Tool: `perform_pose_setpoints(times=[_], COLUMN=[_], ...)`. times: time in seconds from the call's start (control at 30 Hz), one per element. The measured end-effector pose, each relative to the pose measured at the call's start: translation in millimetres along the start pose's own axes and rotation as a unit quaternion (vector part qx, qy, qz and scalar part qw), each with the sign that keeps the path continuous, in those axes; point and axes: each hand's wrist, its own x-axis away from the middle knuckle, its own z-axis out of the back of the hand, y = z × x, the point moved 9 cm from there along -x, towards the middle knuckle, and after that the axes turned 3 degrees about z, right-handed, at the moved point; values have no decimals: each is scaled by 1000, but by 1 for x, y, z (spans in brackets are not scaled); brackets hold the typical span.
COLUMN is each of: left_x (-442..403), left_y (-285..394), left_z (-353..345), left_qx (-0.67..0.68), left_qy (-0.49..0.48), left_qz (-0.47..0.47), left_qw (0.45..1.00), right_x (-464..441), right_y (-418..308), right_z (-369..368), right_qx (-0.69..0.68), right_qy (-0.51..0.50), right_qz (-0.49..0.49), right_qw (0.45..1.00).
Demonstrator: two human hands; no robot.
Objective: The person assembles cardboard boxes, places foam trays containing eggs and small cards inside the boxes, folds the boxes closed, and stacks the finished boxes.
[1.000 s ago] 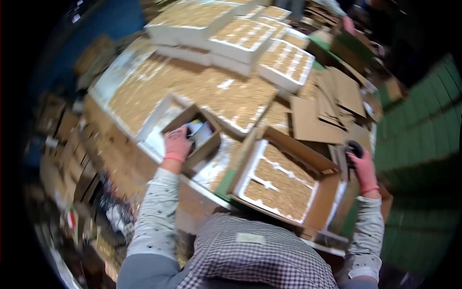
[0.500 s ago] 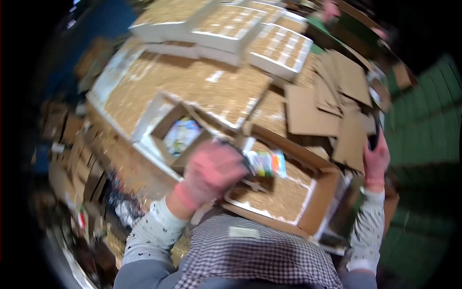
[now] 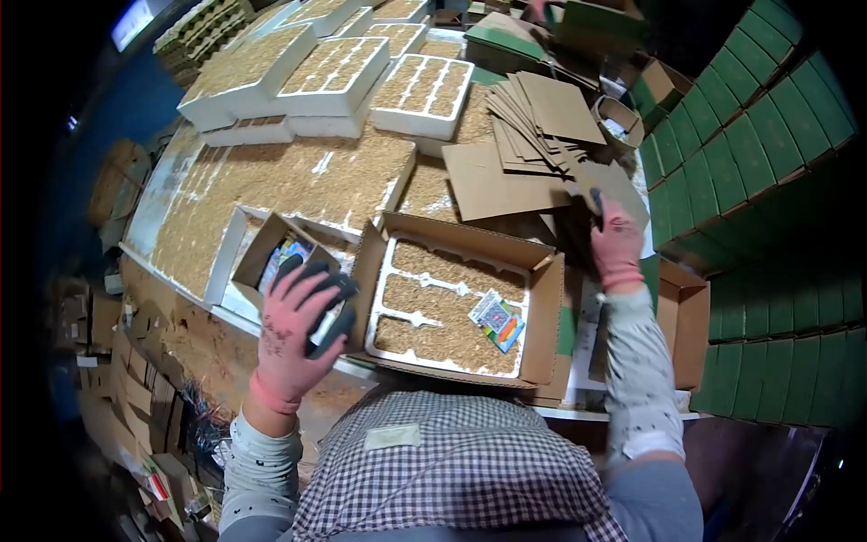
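In pink gloves with dark fingertips, my left hand [image 3: 305, 327] hovers with fingers spread, holding nothing. It is beside a small cardboard box [image 3: 271, 237] containing colourful printed cards [image 3: 287, 257]. My right hand [image 3: 618, 242] has its fingers closed at the near edge of a cardboard sheet [image 3: 612, 188], by the stack of flat sheets. Between my hands stands an open cardboard box [image 3: 545, 316]. Inside it lies a white foam tray [image 3: 459, 287] filled with brownish shavings. One colourful card [image 3: 497, 321] rests at the tray's right side.
White foam trays [image 3: 330, 81] of shavings are stacked at the back left. Loose shavings [image 3: 298, 181] cover much of the table. Green boxes [image 3: 731, 181] form a wall on the right. Another open carton [image 3: 682, 325] stands beside my right forearm. A co-worker's gloved hand [image 3: 545, 9] shows at the top.
My left hand has moved left from above the open box, its fingers now spread. The colourful card now lies on the tray. The view has shifted, and my right hand remains by the cardboard sheets.
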Motion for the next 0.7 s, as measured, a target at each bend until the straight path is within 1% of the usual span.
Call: perform_pose_setpoints(times=[0.03,0.07,0.1,0.13,0.17,0.2,0.23,0.27,0.3,0.33,0.37,0.4,0.43,0.47,0.5,0.53,0.57,0.6,0.63,0.67,0.7], left_x=[2,-7,-16,-31,-44,-51,-48,-39,-32,-27,-26,-24,-26,-24,-21,-31,-37,-42,-42,-22,5], left_y=[-7,7,21,41,59,62,53,34,14,3,-8,-13,-8,-6,-4,21,32,11,-16,-54,-99], left_z=[13,23,27,22,14,-20,-56,-97,-145,-179,-203,-216,-215,-213,-207,-162,-95,-57,-27,-48,-92], left_qx=[23,3,-7,-3,3,-99,-200,-221,-260,-280,-288,-297,-332,-279,-226,-31,166,68,-31,47,124], left_qy=[52,69,64,16,-31,-156,-276,-321,-404,-453,-468,-483,-472,-496,-518,-407,-273,-228,-180,-208,-234], left_qz=[22,6,-16,-54,-92,-102,-111,-136,-156,-182,-170,-157,-164,-171,-180,-215,-239,-166,-92,-35,26], left_qw=[998,998,998,998,995,977,934,911,863,826,818,808,800,804,805,887,917,957,979,976,964], right_x=[-10,-7,8,39,72,99,122,119,114,113,117,109,98,76,64,62,67,83,101,108,112], right_y=[-55,-116,-178,-224,-262,-281,-291,-287,-282,-276,-264,-248,-231,-205,-164,-132,-104,-88,-78,-99,-131], right_z=[72,107,109,102,73,31,2,4,7,10,13,37,70,98,97,110,113,88,62,46,28], right_qx=[-27,-54,-42,-59,-82,-138,-192,-244,-295,-345,-379,-351,-290,-327,-355,-322,-162,-95,-29,-108,-187], right_qy=[86,46,12,-40,-139,-257,-369,-372,-377,-382,-348,-368,-318,-206,-239,-216,-160,-249,-336,-333,-329], right_qz=[48,116,230,272,297,283,262,237,215,195,206,214,244,222,57,9,49,63,73,95,119], right_qw=[995,991,972,960,941,914,871,864,851,835,832,834,869,895,902,922,972,962,939,932,918])
